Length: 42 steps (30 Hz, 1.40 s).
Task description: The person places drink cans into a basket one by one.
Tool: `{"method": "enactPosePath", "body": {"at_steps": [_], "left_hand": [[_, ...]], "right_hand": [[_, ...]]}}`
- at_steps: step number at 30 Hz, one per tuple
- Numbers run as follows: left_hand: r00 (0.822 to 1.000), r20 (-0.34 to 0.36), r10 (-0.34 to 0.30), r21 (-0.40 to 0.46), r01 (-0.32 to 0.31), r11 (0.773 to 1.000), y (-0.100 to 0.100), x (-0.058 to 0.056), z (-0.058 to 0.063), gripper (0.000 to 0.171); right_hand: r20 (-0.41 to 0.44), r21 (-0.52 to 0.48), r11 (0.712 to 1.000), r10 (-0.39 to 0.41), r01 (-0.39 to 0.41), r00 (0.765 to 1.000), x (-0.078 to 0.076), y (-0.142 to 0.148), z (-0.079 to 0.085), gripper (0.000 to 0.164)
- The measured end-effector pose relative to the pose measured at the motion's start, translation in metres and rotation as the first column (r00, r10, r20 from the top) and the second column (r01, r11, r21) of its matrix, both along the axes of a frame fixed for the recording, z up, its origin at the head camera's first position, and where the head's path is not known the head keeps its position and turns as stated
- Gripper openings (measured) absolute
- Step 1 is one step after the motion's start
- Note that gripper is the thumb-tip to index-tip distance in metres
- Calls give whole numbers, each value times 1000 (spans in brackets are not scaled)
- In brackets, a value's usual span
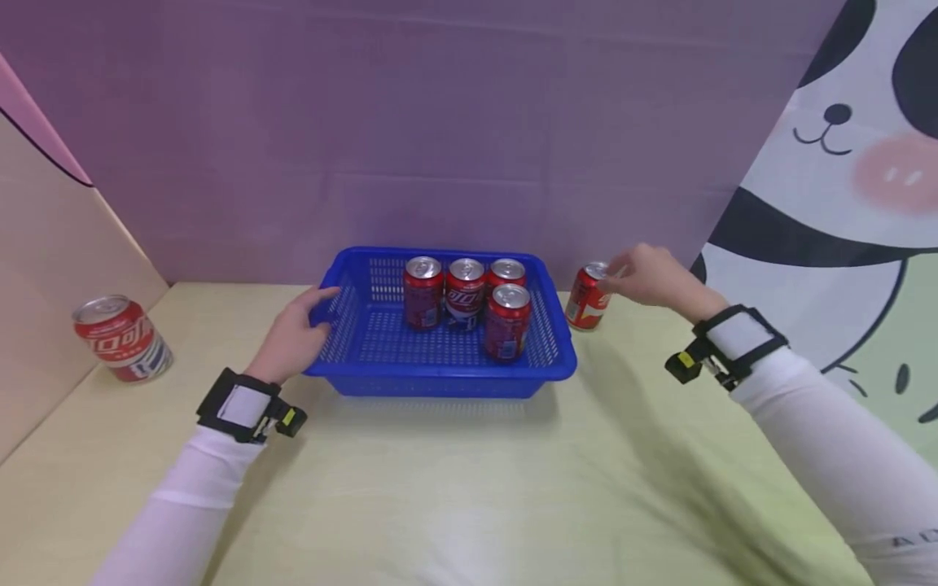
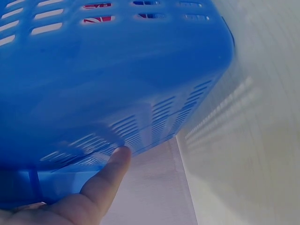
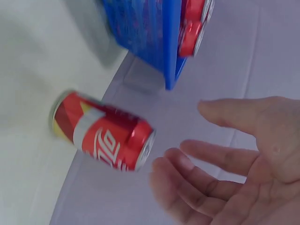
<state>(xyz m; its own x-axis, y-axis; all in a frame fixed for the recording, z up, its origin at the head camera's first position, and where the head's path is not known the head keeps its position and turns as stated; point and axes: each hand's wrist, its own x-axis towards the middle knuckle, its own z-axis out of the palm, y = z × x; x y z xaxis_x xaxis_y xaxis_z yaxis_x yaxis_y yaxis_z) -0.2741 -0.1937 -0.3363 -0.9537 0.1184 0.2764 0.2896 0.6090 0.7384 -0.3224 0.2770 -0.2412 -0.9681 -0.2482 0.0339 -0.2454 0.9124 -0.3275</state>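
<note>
A blue perforated plastic basket (image 1: 440,382) stands near the back of the table with several red soda cans (image 1: 506,325) upright inside. My left hand (image 1: 293,332) grips its left rim; in the left wrist view one finger (image 2: 105,183) reaches along the outside of the wall below the rim (image 2: 61,187). Just right of the basket, a red soda can (image 1: 586,301) stands on the table. My right hand (image 1: 652,278) is beside its top, and in the right wrist view a gap shows between the half-spread fingers (image 3: 201,192) and the can (image 3: 108,133).
Another red can (image 1: 123,338) stands at the far left of the table (image 1: 454,488), beside the side panel (image 1: 59,268). A purple cloth (image 1: 440,122) hangs right behind the basket. A panel with a panda print (image 1: 843,228) borders the right side.
</note>
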Motion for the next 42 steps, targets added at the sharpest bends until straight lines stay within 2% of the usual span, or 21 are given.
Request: {"method": "enactPosePath", "body": {"at_steps": [8, 15, 23, 32, 36, 42], "left_hand": [[1000, -11, 14, -1, -14, 1000, -2, 0, -2, 57], [1000, -20, 7, 9, -6, 1000, 2, -2, -4, 59], [1000, 5, 14, 18, -14, 1000, 9, 2, 1, 62], [1000, 6, 16, 32, -16, 999, 12, 2, 1, 65], [1000, 10, 12, 36, -13, 999, 13, 3, 2, 65], [1000, 10, 22, 31, -22, 999, 13, 3, 3, 65]], "right_hand": [[-30, 93, 986, 144, -140, 989, -32, 0, -4, 50], [3, 156, 971, 185, -183, 983, -53, -3, -10, 57], [70, 167, 977, 123, -133, 990, -57, -8, -10, 54], [87, 168, 977, 117, -130, 989, -66, 3, -14, 51], [148, 130, 985, 91, -111, 985, -70, 7, -13, 51], [226, 118, 984, 107, -137, 968, -77, 7, -19, 52]]}}
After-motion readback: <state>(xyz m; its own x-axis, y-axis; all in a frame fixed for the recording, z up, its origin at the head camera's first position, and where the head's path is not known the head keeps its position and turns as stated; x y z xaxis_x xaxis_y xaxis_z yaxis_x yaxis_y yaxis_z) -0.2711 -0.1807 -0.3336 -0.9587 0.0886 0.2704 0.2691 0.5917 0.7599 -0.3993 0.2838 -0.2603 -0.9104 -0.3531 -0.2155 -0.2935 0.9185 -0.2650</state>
